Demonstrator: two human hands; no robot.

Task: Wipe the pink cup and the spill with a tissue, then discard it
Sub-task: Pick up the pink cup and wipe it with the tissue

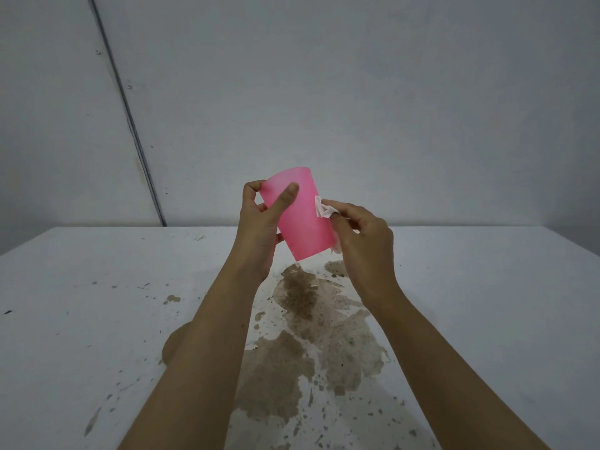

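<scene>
A pink cup (302,219) is held up in the air above the table, slightly tilted, its wider end away from me. My left hand (261,228) grips it from the left, thumb across its front wall. My right hand (360,241) pinches a small crumpled white tissue (323,207) against the cup's right side. Below, a brown spill (311,339) with gritty dark patches spreads over the white table, partly hidden by my forearms.
The white table (97,319) carries small brown splashes and specks around the main spill. A grey wall (357,92) rises behind the table's far edge, with a dark vertical strip (130,115) at the left.
</scene>
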